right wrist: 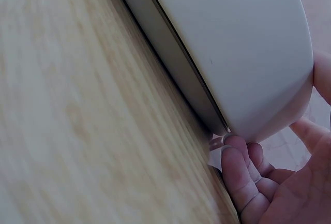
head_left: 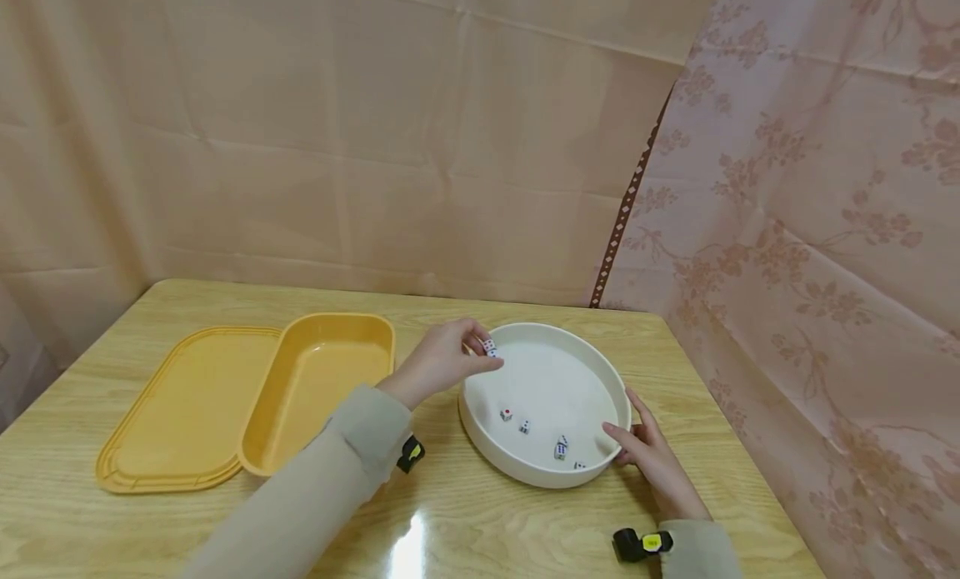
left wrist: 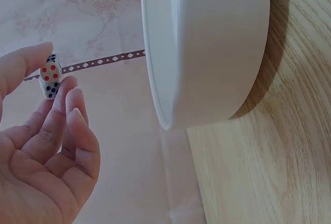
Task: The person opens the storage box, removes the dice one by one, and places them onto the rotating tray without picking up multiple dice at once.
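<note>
Between thumb and fingertips, my left hand (head_left: 442, 356) pinches a small stack of white dice (left wrist: 50, 73); red pips show on one and blue on another. It holds them over the left part of the rim of a round white tray (head_left: 551, 371). My right hand (head_left: 656, 462) grips the tray's right side, its thumb over the rim and its fingers (right wrist: 237, 169) at the underside. Several dice lie inside the tray on the near side, among them a die with a red pip (head_left: 506, 414) and a die with dark pips (head_left: 524, 426).
To the left on the wooden table (head_left: 480, 521) sits a deep yellow box (head_left: 262, 404), overlapping a flat yellow lid (head_left: 187, 404). Behind the table hangs a beige curtain (head_left: 375, 146), and a floral curtain (head_left: 810, 229) hangs along the right side.
</note>
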`<state>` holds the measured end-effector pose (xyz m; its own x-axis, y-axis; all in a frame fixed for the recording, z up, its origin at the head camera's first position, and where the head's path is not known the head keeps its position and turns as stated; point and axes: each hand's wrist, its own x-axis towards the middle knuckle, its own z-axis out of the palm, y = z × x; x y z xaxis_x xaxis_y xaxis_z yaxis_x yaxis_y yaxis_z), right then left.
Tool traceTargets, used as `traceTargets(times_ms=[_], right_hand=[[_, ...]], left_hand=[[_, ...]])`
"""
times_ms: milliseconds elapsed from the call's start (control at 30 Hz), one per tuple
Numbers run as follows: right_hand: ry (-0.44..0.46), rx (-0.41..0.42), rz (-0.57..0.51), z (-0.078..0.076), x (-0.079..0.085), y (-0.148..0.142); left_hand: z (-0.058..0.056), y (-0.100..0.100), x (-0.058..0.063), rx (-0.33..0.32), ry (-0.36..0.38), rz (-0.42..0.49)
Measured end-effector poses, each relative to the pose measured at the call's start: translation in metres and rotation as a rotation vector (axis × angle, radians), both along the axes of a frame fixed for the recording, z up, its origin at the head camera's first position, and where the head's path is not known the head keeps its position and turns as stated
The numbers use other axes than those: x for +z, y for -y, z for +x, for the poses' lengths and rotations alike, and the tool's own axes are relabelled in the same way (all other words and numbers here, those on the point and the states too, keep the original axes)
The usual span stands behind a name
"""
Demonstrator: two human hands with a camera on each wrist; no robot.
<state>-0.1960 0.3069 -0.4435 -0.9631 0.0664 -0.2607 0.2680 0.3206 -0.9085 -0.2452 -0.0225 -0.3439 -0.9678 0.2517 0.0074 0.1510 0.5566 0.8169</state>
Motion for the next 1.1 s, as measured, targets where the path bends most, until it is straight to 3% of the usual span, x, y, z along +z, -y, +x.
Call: traceTargets(times_ms=[500, 1100], right_hand=[[0.003, 0.008, 0.000, 0.000, -0.002, -0.002], [-0.001, -0.002, -0.009, 0.000, 0.000, -0.001]], left_hand=[[-0.016, -0.008, -0.010, 0.008, 0.060, 0.003], [-0.026, -0.027, -0.027, 0.002, 0.101, -0.028]])
